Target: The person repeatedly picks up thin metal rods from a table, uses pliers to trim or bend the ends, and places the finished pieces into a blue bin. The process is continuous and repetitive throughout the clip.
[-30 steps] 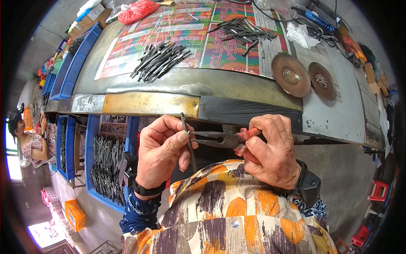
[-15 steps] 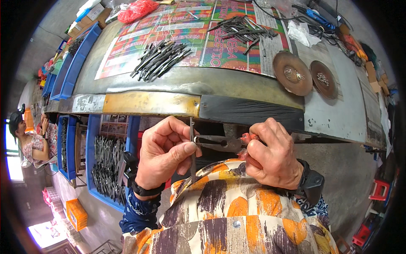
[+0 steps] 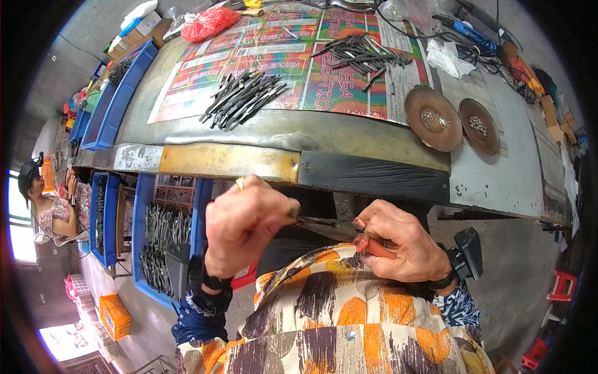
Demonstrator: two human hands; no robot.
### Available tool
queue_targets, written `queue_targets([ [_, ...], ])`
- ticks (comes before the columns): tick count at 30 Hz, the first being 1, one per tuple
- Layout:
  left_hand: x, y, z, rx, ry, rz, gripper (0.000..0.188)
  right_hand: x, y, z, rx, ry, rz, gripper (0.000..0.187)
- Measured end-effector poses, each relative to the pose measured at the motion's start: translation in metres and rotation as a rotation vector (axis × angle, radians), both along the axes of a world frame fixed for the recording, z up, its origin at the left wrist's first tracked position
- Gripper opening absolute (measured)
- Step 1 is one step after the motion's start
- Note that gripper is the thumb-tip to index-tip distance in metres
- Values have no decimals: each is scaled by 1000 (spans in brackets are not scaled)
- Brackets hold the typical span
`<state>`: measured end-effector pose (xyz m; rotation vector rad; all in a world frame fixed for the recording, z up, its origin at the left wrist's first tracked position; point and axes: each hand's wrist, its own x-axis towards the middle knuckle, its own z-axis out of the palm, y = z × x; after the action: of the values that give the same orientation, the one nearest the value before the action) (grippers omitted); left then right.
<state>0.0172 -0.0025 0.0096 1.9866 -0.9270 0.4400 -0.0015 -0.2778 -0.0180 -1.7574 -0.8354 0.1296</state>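
My right hand (image 3: 402, 240) is wrapped round pliers with red handles (image 3: 379, 248). Their dark jaws (image 3: 319, 222) reach left to the fingertips of my left hand (image 3: 246, 224). That hand is closed in a pinch, its back turned up, a ring on one finger; the thin dark strip it held is mostly hidden behind the fingers. Both hands are above my lap, just off the front edge of the workbench. On printed sheets there lie a left pile of dark strips (image 3: 242, 100) and a second pile of strips (image 3: 358, 53) farther right.
Two round brown dishes, a larger dish (image 3: 430, 138) and a smaller dish (image 3: 481, 142), hold small silvery pieces. A blue bin (image 3: 142, 202) of dark strips stands at my left, below the bench edge (image 3: 230, 159). A blue tray (image 3: 115, 103) sits on the bench. Another person (image 3: 53, 206) sits far left.
My left hand has rolled over so its back faces up, hiding the strip that stood upright in its fingers. My right hand and the pliers have tilted and dropped slightly.
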Motion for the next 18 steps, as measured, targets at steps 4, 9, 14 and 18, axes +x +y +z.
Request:
queue_targets([
  [4, 20, 8, 1, 86, 204, 316, 13, 0, -5, 7, -171, -171, -176, 23],
  [9, 74, 15, -7, -42, 348, 357, 9, 7, 0, 6, -201, -297, -283, 23],
  [14, 114, 17, -16, 163, 140, 448, 14, 12, 0, 4, -147, -310, -317, 23],
  [18, 135, 16, -24, 337, -3, 466, 20, 16, -4, 6, -119, -303, -332, 24],
])
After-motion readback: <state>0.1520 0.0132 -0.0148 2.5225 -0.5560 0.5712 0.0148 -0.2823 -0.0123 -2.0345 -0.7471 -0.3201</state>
